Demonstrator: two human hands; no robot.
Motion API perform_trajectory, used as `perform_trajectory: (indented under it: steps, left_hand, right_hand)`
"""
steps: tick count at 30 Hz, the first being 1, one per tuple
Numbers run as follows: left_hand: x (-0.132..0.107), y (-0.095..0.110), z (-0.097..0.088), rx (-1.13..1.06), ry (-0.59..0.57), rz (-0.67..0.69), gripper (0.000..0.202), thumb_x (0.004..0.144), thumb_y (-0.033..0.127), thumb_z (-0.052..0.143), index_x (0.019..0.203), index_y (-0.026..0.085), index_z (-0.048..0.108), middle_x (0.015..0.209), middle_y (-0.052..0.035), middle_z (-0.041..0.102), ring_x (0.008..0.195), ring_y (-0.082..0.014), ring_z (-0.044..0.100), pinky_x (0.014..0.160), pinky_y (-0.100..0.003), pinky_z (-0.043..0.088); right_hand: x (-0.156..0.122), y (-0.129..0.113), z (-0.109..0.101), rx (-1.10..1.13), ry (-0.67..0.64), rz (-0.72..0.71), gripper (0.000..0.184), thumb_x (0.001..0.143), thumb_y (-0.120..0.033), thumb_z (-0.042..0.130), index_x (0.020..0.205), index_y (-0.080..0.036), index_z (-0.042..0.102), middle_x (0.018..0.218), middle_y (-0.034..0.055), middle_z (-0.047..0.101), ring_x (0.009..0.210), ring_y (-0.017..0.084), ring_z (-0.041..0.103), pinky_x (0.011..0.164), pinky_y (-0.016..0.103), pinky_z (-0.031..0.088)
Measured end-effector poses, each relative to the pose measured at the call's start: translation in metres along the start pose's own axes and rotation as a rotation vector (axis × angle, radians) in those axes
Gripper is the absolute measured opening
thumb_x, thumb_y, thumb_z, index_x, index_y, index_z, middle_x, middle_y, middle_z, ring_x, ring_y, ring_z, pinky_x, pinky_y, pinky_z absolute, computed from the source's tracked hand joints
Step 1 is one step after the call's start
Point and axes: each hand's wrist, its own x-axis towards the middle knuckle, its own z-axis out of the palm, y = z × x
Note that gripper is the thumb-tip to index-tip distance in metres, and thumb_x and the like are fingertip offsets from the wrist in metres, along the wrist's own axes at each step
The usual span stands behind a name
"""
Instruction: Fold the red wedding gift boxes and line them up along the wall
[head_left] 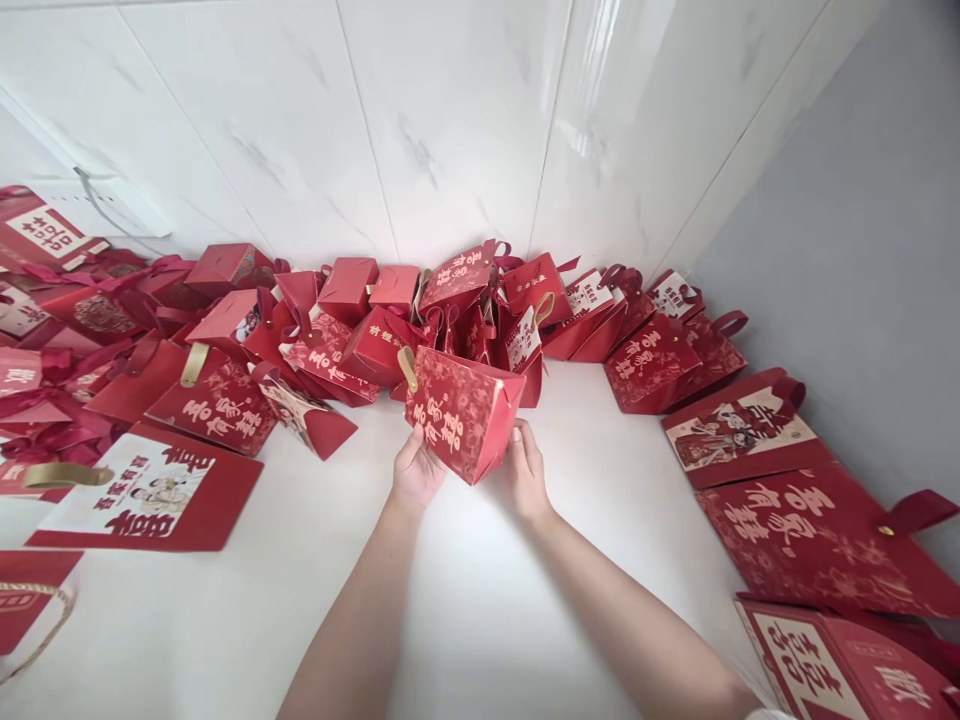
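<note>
- Now, both hands are on one red gift box (457, 415), held just above the white table (480, 620), a little in front of the heap along the wall.
- The left hand (416, 470) grips the box's lower left corner with its thumb on the printed front. The right hand (525, 468) clasps the right side, fingers spread flat against it.
- The box tilts towards the camera, gold characters showing, and a gold handle (407, 368) sticks up at its top left corner.
- It looks fully folded into shape, though I can't tell whether its top is shut.
- Behind it, a long heap of red boxes (352, 300) runs against the tiled wall (450, 120), most of them standing or tipped over, ribbons and handles in a tangle. Going by that heap, a good share of the lot is shaped.
- Flat pieces lie at both edges: a red bag with a cartoon couple (150, 490) on the left, and large red bags (817, 540) stacked along the grey wall (862, 250) on the right. Those look like what's left to handle.
</note>
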Motion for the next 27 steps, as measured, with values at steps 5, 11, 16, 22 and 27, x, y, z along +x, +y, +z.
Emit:
perform_trajectory:
  steps: [5, 11, 16, 22, 27]
  left_hand:
    - [-0.002, 0.009, 0.002, 0.045, 0.039, 0.011, 0.042, 0.078, 0.047, 0.068, 0.111, 0.022, 0.065, 0.107, -0.0036, 0.072, 0.095, -0.0201, 0.068, 0.084, -0.033, 0.055]
    - [0.004, 0.018, -0.008, 0.186, 0.236, 0.115, 0.022, 0.073, 0.032, 0.075, 0.085, 0.018, 0.063, 0.072, 0.002, 0.07, 0.061, -0.0143, 0.065, 0.063, -0.027, 0.052]
    - [0.009, 0.017, -0.011, 0.21, 0.235, 0.145, 0.023, 0.072, 0.031, 0.076, 0.088, 0.021, 0.063, 0.075, 0.004, 0.07, 0.064, -0.014, 0.065, 0.066, -0.028, 0.051]
    - [0.012, 0.019, -0.009, 0.55, 0.117, 0.269, 0.03, 0.066, 0.025, 0.081, 0.09, 0.019, 0.066, 0.091, -0.0016, 0.07, 0.081, -0.0145, 0.066, 0.074, -0.024, 0.05]
    - [0.015, 0.021, -0.017, 0.58, 0.089, 0.22, 0.044, 0.063, 0.03, 0.083, 0.103, 0.022, 0.066, 0.098, -0.0036, 0.072, 0.087, -0.0179, 0.068, 0.076, -0.026, 0.051]
  right_hand:
    - [-0.002, -0.003, -0.001, 0.089, 0.138, -0.157, 0.056, 0.094, -0.062, 0.029, 0.137, -0.028, 0.036, 0.142, 0.0099, 0.044, 0.114, 0.024, 0.057, 0.092, 0.042, 0.047]
    - [-0.003, -0.005, 0.001, 0.03, -0.223, -0.092, 0.058, 0.091, -0.063, 0.04, 0.134, -0.023, 0.049, 0.137, 0.009, 0.054, 0.125, 0.027, 0.051, 0.105, 0.043, 0.041]
    - [-0.003, 0.002, 0.002, -0.036, -0.222, -0.054, 0.055, 0.092, -0.053, 0.05, 0.138, -0.023, 0.048, 0.138, 0.0081, 0.054, 0.128, 0.027, 0.049, 0.109, 0.044, 0.038]
    - [0.003, 0.004, 0.002, -0.043, -0.092, 0.06, 0.049, 0.098, -0.049, 0.036, 0.14, -0.024, 0.044, 0.137, 0.0052, 0.056, 0.126, 0.025, 0.052, 0.108, 0.041, 0.04]
    - [0.002, 0.002, 0.001, -0.145, -0.112, -0.025, 0.046, 0.1, -0.045, 0.032, 0.14, -0.025, 0.046, 0.141, 0.0048, 0.053, 0.13, 0.025, 0.049, 0.109, 0.042, 0.04]
